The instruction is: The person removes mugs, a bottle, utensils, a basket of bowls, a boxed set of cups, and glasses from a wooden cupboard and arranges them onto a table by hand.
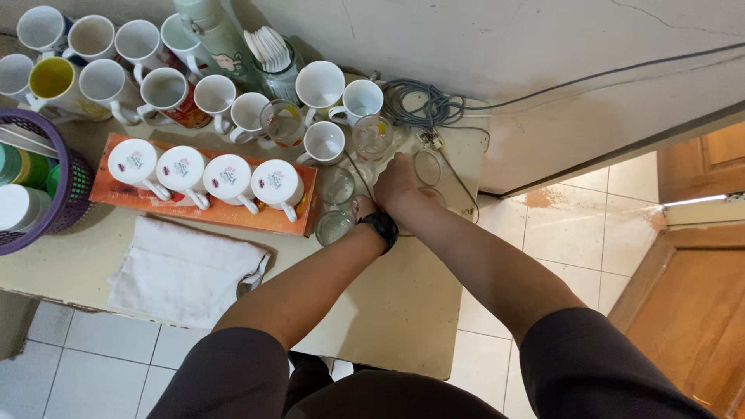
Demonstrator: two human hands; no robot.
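Both my arms reach to the middle of the pale table and cross at the wrists. My right hand lies knuckles up among several clear glasses, its fingertips next to a printed glass and an empty glass. What is under its palm is hidden. My left hand wears a black watch and is mostly covered by my right wrist. It sits between two clear glasses.
Several white mugs stand upside down on an orange tray. More mugs, a green flask and a jar of white spoons line the wall. A white cloth, a purple basket and coiled grey cable are nearby.
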